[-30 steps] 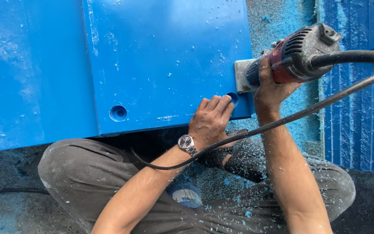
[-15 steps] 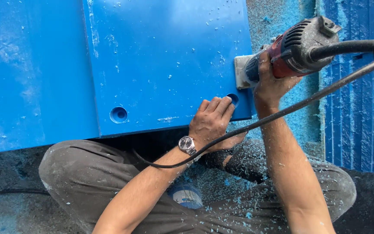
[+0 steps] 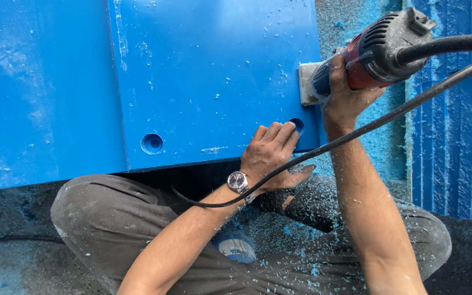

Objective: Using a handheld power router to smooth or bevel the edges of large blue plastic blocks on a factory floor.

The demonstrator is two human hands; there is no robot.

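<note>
One cam only, head-worn, so no 2nd view to share w/. It looks steeply down from above the person's own lap, close in: forearms enter from the bottom edge and fill the lower half. Left hand (image 3: 271, 155) sits just right of centre; right hand (image 3: 345, 98) is up and to its right, near the top-right corner. Blue panel (image 3: 192, 76) spreads above and left of the left hand, cut by top and left edges.
</note>
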